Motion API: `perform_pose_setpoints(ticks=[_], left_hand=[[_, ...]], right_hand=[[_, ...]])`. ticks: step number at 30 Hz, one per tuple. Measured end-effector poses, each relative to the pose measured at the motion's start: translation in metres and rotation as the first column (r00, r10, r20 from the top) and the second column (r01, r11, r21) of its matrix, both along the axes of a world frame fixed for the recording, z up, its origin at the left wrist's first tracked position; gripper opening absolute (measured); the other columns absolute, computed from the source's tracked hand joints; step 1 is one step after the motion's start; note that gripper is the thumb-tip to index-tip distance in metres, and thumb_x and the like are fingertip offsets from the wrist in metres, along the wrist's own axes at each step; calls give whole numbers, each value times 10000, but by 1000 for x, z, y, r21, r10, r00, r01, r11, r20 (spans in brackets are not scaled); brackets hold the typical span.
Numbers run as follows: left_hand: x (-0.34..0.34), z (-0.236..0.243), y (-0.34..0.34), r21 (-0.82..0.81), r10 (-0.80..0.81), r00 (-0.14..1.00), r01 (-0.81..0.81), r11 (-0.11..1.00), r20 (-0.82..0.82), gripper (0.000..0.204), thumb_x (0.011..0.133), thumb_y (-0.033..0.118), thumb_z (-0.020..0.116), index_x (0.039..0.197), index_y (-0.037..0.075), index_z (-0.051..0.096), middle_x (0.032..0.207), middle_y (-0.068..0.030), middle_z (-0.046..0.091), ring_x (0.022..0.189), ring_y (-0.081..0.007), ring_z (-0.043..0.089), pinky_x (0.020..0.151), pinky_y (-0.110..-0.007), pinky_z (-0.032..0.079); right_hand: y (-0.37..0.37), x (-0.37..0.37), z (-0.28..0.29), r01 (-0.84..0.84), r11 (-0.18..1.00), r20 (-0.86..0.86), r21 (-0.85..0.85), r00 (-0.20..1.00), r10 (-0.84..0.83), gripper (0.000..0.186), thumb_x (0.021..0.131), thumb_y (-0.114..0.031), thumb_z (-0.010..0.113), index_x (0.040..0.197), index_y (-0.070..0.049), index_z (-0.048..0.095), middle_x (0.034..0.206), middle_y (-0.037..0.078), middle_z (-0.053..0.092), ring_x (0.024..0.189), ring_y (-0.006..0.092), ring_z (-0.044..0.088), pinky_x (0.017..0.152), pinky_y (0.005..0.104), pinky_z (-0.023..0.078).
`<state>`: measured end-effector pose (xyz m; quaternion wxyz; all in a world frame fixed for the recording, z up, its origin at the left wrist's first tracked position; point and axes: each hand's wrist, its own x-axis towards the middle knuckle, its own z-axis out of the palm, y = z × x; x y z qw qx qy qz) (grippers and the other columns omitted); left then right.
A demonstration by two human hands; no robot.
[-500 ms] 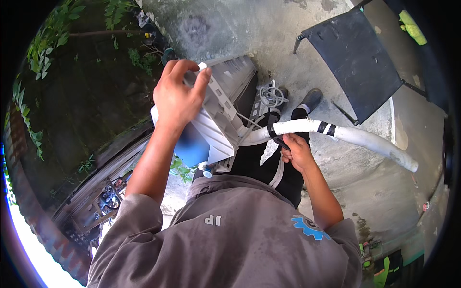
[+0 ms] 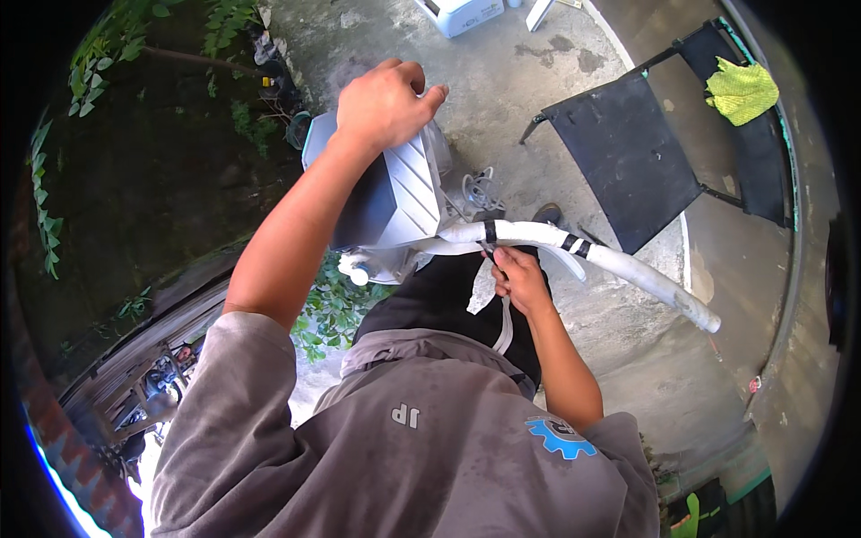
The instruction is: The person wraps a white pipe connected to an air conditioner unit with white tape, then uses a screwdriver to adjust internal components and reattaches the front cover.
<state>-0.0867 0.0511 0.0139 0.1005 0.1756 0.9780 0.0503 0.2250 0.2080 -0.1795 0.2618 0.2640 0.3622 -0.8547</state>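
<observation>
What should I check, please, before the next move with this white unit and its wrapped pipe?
1. Left hand grips the top edge of the white air-conditioner unit: ok.
2. Right hand is closed around the underside of the white wrapped pipe near the unit: ok.
3. Black tape bands sit around the pipe wrap: ok.
4. Far end of the pipe hangs free over the concrete floor, unsupported: not ok.
5. Pipe joint at the unit is hidden behind the hand and casing: cannot tell.
6. Black folding chair stands close beside the pipe: not ok.
</observation>
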Motion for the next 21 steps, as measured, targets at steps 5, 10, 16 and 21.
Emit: perform_pose_setpoints(ticks=[5,10,16,21], left_hand=[[-9,-2,15,0,-28,999,28,1000,20,472,953,561,609,1044,129,777,1161,-96,731,1104,-339,714,962,-457,556],[-9,-2,22,10,-8,1000,8,1000,-1,446,934,538,641,997,117,772,1106,-100,728,1067,-345,718,929,-456,559],[-3,-4,30,48,-21,999,22,999,-30,378,925,481,689,931,105,730,980,-78,695,944,-338,715,829,-444,553],[-4,-5,31,91,-59,997,64,994,-57,340,921,442,699,940,104,726,983,-76,695,921,-353,708,810,-449,548]], right_hand=[[9,-11,-19,37,847,174,-530,983,65,444,1077,-458,614,1181,-34,700,623,-25,462,483,62,360,433,254,316],[-3,-14,-2,164,569,-364,806,895,257,305,1038,-309,719,1148,-25,730,950,91,761,834,233,714,798,357,574],[26,-24,-22,-115,925,28,-364,991,134,304,1083,-371,656,1125,-70,686,657,-28,481,525,40,433,438,270,360],[56,-13,-10,-263,796,-151,545,903,402,380,1065,-386,645,1124,-11,661,836,75,692,706,218,667,679,394,548]])
